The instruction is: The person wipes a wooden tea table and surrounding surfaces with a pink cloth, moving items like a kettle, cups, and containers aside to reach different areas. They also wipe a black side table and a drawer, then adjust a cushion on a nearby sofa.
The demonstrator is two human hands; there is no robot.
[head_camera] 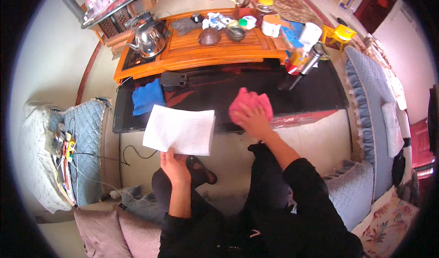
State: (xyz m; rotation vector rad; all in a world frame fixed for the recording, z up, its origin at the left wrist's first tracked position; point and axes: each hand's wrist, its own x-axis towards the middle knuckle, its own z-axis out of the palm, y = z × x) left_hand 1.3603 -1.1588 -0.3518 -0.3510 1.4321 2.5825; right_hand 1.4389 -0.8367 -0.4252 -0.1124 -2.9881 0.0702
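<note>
A stack of white printed paper (179, 129) is gripped at its lower edge by my left hand (175, 170), above the near edge of the black tabletop (212, 97). My right hand (254, 121) lies spread on a bunched pink cloth (244, 100) at the table's near edge; the hand is slightly blurred. To the left of the paper, a blue cloth (148, 97) rests on the tabletop. Just beside that cloth is a dark grey object (174, 80), whose kind I cannot tell.
Behind stands a wooden tea tray (205, 57) with a steel kettle (148, 40), a dark bowl (236, 33) and a brown pot (209, 37). A steel flask (312, 61) and a red-yellow container (297, 62) stand at the right. Padded seats (368, 86) flank the table.
</note>
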